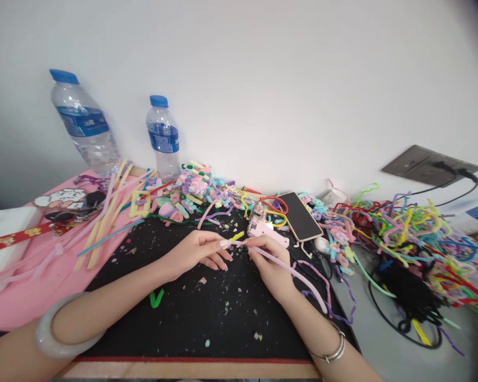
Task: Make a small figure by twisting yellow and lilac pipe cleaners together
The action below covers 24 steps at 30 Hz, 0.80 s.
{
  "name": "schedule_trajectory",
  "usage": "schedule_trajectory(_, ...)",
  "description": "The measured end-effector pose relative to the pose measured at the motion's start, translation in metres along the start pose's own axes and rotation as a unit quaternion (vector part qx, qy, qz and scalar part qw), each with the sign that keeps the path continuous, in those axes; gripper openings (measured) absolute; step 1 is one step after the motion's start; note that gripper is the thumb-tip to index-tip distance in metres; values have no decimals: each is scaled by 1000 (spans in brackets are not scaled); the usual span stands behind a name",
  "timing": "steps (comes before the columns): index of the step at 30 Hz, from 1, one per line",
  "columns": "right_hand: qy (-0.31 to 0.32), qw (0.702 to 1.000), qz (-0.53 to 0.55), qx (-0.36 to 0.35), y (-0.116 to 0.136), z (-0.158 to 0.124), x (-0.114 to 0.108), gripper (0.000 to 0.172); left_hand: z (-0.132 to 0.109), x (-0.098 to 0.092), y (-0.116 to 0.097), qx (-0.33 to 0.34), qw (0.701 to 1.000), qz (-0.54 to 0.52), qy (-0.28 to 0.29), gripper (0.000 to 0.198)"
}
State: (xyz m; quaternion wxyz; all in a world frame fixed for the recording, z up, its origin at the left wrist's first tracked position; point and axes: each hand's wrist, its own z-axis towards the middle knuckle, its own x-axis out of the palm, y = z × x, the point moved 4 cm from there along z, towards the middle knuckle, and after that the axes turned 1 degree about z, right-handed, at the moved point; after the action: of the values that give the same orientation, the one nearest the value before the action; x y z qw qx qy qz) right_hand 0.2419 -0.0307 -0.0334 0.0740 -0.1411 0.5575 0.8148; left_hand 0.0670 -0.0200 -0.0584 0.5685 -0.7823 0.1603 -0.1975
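Note:
Between my two hands, above the black mat (175,318), a pale pink pipe cleaner (298,273) is held. My left hand (201,249) pinches its end together with a short yellow-green piece of pipe cleaner (237,236), thumb against forefinger. My right hand (273,262) grips the pink stem close by with its fingertips, and the long tail trails over the wrist to the lower right. Whether the two pieces are twisted together is too small to tell. A bent green piece (156,298) lies on the mat below my left forearm.
Behind my hands lie a pink glue gun (263,229), a phone (300,216) and piled pipe-cleaner shapes (195,185). Two water bottles (162,139) stand by the wall. Loose pipe cleaners (410,228) and a black cable (408,294) crowd the right; sunglasses (82,209) lie left.

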Motion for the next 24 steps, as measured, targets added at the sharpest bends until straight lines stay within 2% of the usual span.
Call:
schedule_trajectory(16,71,996,62,-3,-6,-2,9,7,0,-5,2,-10,991,-118,-55,19)
schedule_trajectory(24,93,993,77,-2,-4,-2,12,8,1,-5,4,-10,987,-156,-26,15)
